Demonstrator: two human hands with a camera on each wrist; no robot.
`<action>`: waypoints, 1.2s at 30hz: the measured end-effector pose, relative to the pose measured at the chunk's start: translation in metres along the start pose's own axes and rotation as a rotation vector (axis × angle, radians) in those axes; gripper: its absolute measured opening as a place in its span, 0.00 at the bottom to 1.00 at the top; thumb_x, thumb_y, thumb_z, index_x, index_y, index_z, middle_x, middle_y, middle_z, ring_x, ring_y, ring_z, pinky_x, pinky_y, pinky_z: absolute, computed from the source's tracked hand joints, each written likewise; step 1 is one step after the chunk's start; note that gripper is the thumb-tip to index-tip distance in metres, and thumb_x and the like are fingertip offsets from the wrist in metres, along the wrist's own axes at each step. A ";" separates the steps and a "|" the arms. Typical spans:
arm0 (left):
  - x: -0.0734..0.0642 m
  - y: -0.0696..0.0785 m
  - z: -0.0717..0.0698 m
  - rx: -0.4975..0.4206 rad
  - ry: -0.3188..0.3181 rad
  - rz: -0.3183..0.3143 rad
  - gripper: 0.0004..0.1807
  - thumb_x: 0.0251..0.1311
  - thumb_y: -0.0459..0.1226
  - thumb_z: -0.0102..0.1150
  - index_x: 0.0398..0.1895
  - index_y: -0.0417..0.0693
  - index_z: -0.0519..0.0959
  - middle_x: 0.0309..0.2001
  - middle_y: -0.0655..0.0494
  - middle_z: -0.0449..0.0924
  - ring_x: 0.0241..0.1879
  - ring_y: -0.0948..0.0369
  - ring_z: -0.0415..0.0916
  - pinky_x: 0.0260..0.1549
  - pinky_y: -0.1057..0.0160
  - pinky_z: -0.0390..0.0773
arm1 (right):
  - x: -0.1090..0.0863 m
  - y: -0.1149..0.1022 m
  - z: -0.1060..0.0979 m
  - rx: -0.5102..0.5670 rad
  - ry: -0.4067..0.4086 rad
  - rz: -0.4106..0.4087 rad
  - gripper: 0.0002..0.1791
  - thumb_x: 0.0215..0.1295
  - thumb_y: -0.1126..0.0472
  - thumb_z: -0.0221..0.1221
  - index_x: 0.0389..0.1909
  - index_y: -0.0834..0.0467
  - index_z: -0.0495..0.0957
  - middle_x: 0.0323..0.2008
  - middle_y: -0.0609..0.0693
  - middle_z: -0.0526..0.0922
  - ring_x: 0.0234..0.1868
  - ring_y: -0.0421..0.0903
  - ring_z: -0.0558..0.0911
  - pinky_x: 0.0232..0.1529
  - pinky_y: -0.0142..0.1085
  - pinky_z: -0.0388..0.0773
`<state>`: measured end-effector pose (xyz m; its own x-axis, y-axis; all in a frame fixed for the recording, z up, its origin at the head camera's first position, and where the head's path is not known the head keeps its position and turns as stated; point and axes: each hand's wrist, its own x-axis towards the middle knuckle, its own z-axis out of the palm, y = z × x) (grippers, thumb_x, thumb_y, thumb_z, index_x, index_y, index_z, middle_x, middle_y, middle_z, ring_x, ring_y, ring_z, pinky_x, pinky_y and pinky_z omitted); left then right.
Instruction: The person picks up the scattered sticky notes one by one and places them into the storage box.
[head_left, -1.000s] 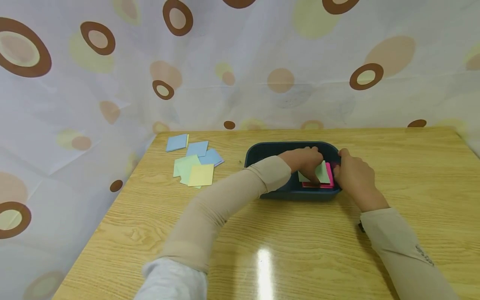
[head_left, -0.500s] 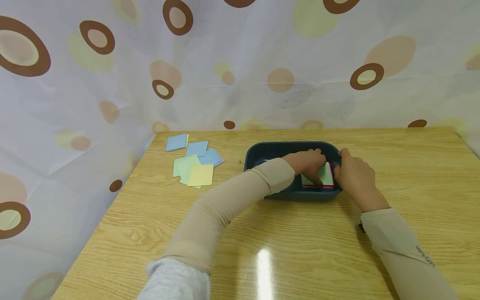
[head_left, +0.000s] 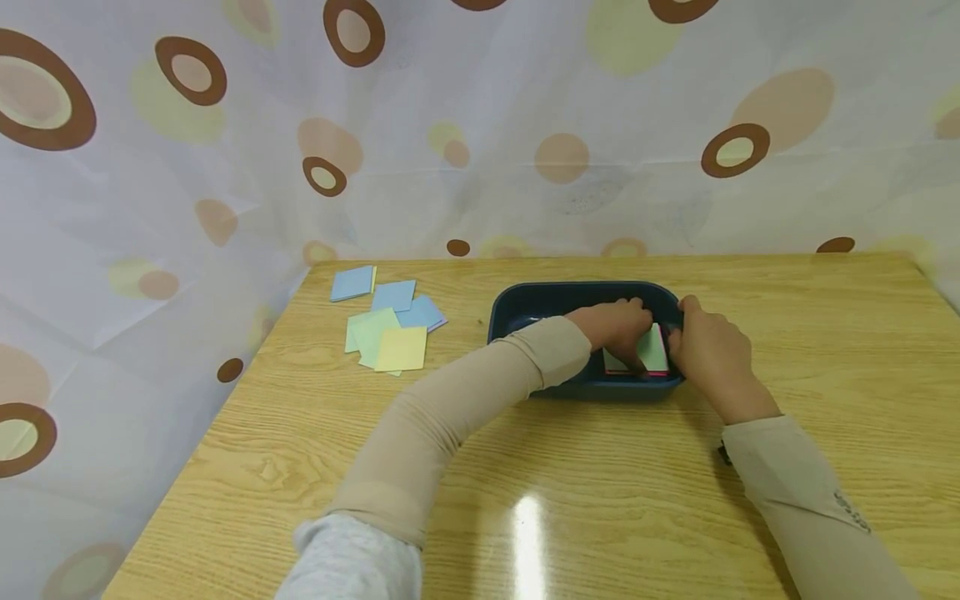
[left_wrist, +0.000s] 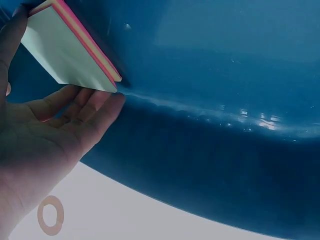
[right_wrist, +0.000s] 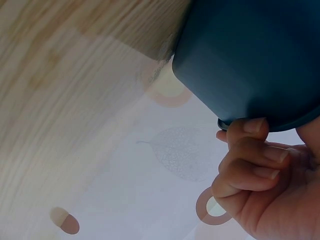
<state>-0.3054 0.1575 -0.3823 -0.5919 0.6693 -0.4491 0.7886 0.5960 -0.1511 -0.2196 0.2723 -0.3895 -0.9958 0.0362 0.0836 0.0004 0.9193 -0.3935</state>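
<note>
A patterned backdrop of brown rings and tinted ovals stands behind a wood-grain table, on which sits a dark blue bin. The right hand, under a beige sleeve, has its fingers curled over the rim at the bin's right end. The left hand is inside the bin, thumb at one edge and fingertips at another, pinching a paper stack that lies in the bin's right part. The stack shows a pale green face, with pink and cream layers along its side. Change noted: one second ago a broad pink strip projects past the green paper; now only a thin pink edge shows, and the left hand sits slightly further right. Between the last two head views, little differs. In this inspector's judgement, the layers now lie more evenly together. Well apart on the left of the table are blue papers, overlapping green papers and a yellow paper, the last resting partly on the green. Regarding writing, a small dark mark on the right sleeve cannot be read; no brand or label is legible on bin or paper.
</note>
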 end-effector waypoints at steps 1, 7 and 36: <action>-0.001 -0.001 0.000 -0.004 -0.001 -0.004 0.44 0.51 0.67 0.58 0.66 0.51 0.67 0.61 0.54 0.64 0.56 0.60 0.65 0.55 0.67 0.66 | 0.000 0.000 0.000 0.001 0.000 0.000 0.22 0.65 0.65 0.50 0.56 0.73 0.63 0.23 0.68 0.75 0.19 0.58 0.74 0.16 0.46 0.68; -0.010 -0.008 -0.005 -0.023 0.014 0.007 0.47 0.49 0.70 0.57 0.65 0.51 0.66 0.61 0.54 0.64 0.56 0.59 0.65 0.55 0.67 0.66 | 0.000 -0.001 0.000 -0.001 -0.002 0.005 0.23 0.65 0.65 0.51 0.57 0.73 0.62 0.23 0.69 0.76 0.19 0.58 0.74 0.16 0.46 0.68; -0.213 -0.209 0.126 -0.593 0.071 -0.201 0.31 0.57 0.35 0.67 0.63 0.35 0.69 0.62 0.39 0.68 0.63 0.44 0.64 0.60 0.49 0.66 | -0.002 -0.003 0.002 0.011 0.011 0.005 0.23 0.66 0.66 0.49 0.58 0.75 0.61 0.22 0.68 0.75 0.18 0.54 0.70 0.15 0.41 0.65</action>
<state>-0.3226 -0.1653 -0.3660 -0.7447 0.5345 -0.3997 0.4463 0.8440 0.2973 -0.2176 0.2687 -0.3900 -0.9948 0.0454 0.0916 0.0045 0.9147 -0.4041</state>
